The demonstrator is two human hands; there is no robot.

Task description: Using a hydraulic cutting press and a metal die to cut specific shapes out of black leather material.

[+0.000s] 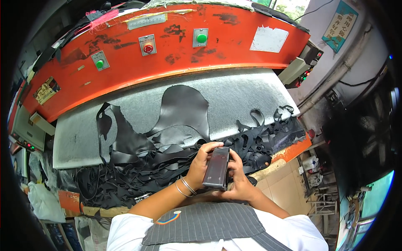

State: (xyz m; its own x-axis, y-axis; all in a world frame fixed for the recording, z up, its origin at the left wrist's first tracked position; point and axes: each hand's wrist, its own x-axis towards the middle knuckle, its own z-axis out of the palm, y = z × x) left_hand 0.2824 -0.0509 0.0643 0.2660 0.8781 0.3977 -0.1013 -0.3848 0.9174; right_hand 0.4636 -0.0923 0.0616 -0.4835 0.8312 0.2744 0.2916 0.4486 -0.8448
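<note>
Both of my hands are wrapped round a dark oblong block [217,167] with a flat, slightly shiny brownish face. Its exact kind I cannot make out. My left hand [200,162] grips its left side, thumb near the far end; two thin silver bangles circle that wrist. On the opposite side, my right hand [238,178] supports it with bent fingers, some hidden behind the block. Just beyond and below lies a tangled heap of black leather scraps [138,175]. A larger black leather piece [184,104] rests on the pale grey cutting bed [238,94].
An orange press beam [121,62] spans the far side, carrying a red button [148,47] and two green buttons [202,38]. Control boxes flank both ends. A white plastic bag [45,203] stands at the left; a metal rack [324,205] is on the right.
</note>
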